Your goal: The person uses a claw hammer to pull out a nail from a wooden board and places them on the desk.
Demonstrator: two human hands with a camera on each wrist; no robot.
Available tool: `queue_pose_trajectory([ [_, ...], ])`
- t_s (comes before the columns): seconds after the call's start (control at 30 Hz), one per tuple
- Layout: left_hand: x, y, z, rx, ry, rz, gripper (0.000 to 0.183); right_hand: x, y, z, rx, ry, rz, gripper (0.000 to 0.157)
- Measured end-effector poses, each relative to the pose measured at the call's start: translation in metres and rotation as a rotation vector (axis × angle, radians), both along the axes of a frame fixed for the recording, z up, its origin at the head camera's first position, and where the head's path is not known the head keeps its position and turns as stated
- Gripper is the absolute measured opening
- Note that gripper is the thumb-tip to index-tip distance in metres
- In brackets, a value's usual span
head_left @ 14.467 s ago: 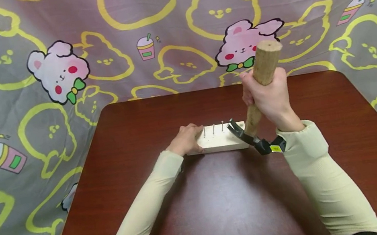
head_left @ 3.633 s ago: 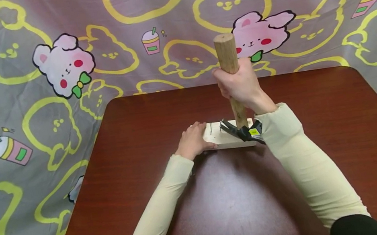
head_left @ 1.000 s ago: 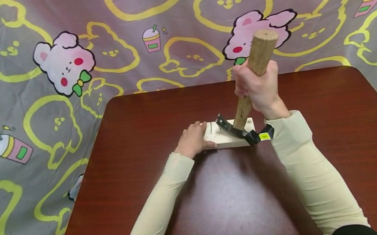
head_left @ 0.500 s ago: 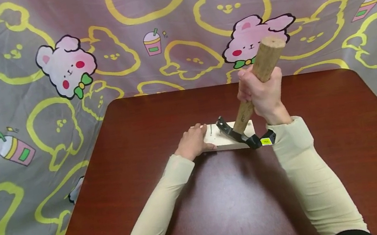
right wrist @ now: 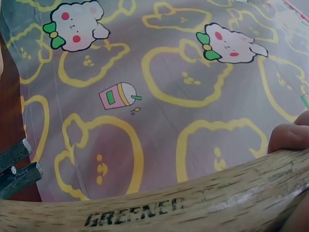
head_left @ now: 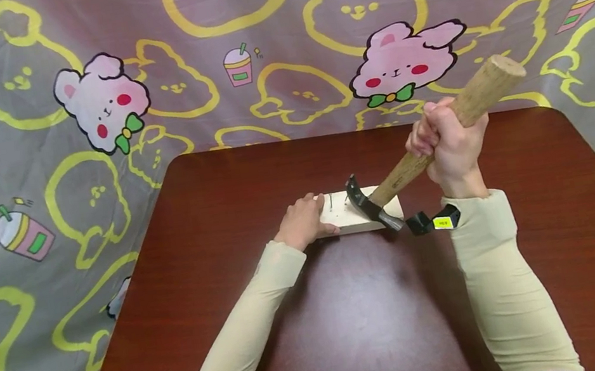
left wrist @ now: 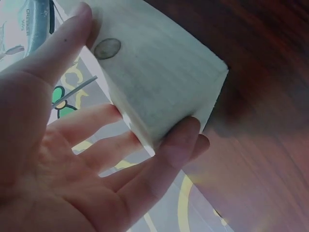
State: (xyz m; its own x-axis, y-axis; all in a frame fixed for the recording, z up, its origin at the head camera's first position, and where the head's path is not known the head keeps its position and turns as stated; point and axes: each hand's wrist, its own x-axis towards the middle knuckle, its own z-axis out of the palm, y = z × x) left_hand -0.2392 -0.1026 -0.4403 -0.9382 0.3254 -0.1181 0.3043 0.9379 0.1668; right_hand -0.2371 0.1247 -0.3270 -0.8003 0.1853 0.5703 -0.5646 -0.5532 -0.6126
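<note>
My left hand (head_left: 303, 223) grips the left end of a pale wooden block (head_left: 394, 213), thumb on the front side and fingers round the far side and end. In the left wrist view, a knot marks the block (left wrist: 169, 82) and a nail (left wrist: 75, 92) sticks out past it. My right hand (head_left: 456, 146) grips the wooden handle of a claw hammer (head_left: 405, 172), tilted well over to the right. Its black head sits over the block. In the right wrist view, a nail (right wrist: 13, 170) shows between the claw's two prongs. One upright nail (head_left: 331, 202) stands farther left.
The dark red-brown table (head_left: 352, 318) has rounded corners. Behind and beside it hangs a grey-pink patterned cloth (head_left: 265, 43). A black wrist camera (head_left: 443, 218) with a yellow label sits at my right cuff, close to the hammer head.
Over the last second the handle and right hand have swung right and down, while the left hand stays put. 14.5 seconds ago three upright nails showed; now one stands and one leans at the claw.
</note>
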Motion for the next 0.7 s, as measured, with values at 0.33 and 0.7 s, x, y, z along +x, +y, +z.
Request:
queue_pose_trajectory([
  [0.33, 0.000, -0.001, 0.000, 0.011, -0.004, 0.004, 0.085, 0.001, -0.003, 0.004, 0.029, -0.005, -0.007, 0.033],
  [0.7, 0.000, -0.002, -0.001, 0.067, -0.032, 0.026, 0.086, 0.010, -0.004, 0.004, 0.018, -0.007, 0.026, 0.038],
])
